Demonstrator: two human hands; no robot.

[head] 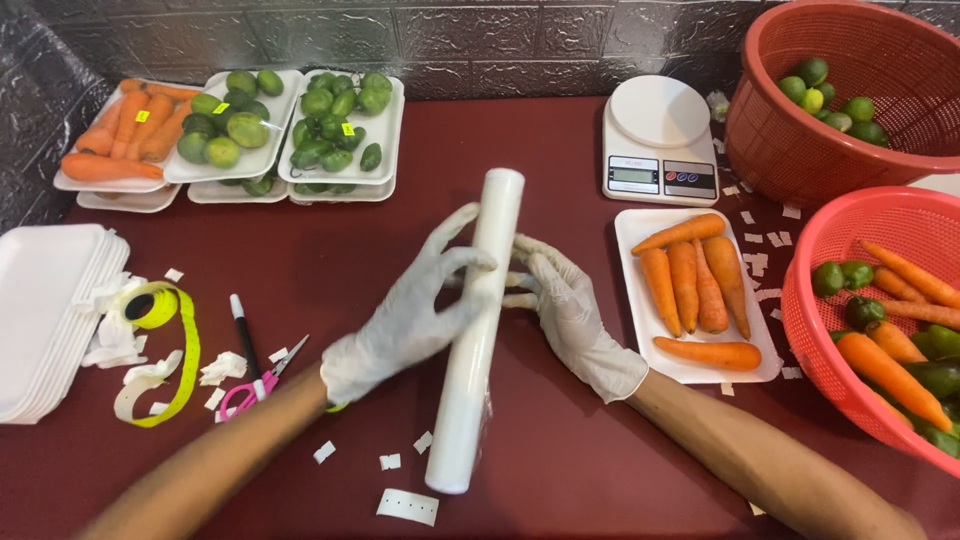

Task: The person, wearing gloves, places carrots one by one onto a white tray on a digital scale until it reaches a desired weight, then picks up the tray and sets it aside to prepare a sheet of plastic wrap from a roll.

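Much of the scene was cut off or covered. The lower right basket ran off the frame's right edge, so only part of its carrots and green peppers could be seen, and the upper red basket was cropped at the top, its limes half hidden behind the ribbed wall. The stack of white foam trays slid out of the left edge. The scale's display was too small to read. The right hand sat partly behind the roll of cling film, so its fingertips were hard to make out; whether a loose edge of film was pinched there could not be told.

The roll was a long, smooth white cylinder, lying nearly upright in the frame at the middle of the dark red worktop, its lower end near the front edge. The left hand, in a thin wrinkled white glove, curled loosely round the roll from the left, fingers spread over it. The right hand (gloved likewise) touched the roll's right side, fingers half bent.

Beside it, a white foam tray carried five carrots, matt orange and tapered. Pink-handled scissors, a black pen and a coil of yellow label tape lay to the left among scraps of white paper.
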